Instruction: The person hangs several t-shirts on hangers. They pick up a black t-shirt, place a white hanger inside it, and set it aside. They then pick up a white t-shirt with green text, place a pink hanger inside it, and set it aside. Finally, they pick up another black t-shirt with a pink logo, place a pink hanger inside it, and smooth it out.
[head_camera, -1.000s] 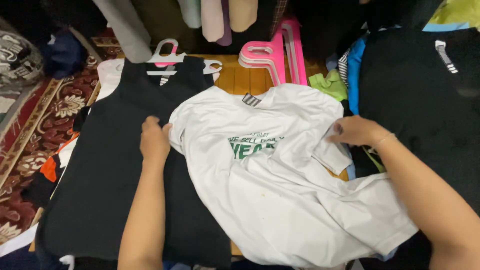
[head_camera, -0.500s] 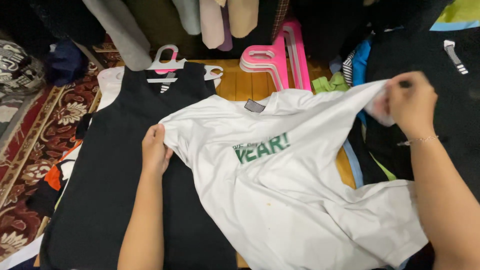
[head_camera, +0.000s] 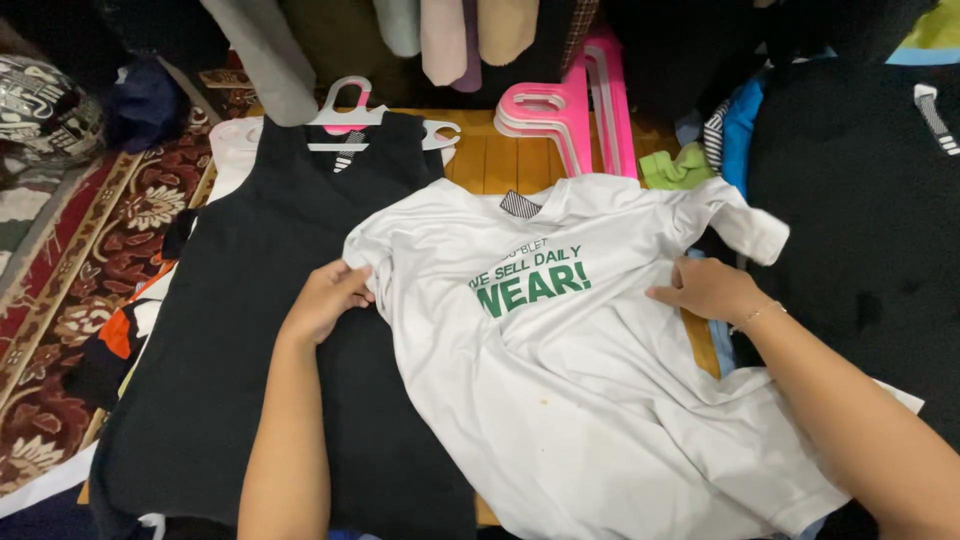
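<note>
Fingers of the left hand (head_camera: 325, 300) curl onto the left sleeve edge of the white T-shirt (head_camera: 590, 390), apparently pinching it; the right hand (head_camera: 705, 290) lies flat, fingers spread, under the right sleeve. Both hands are smoothing the shirt, which lies face up, partly over a black vest (head_camera: 250, 330). Folding next would call for a firm grip on 1 sleeve.

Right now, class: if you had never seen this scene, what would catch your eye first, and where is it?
The white T-shirt with green print lies spread out in the middle, the left hand on its one side edge and the right hand pressing the other side. Left of it lies a black vest on a white hanger. Pink hangers stand out on the wooden floor behind.
</note>
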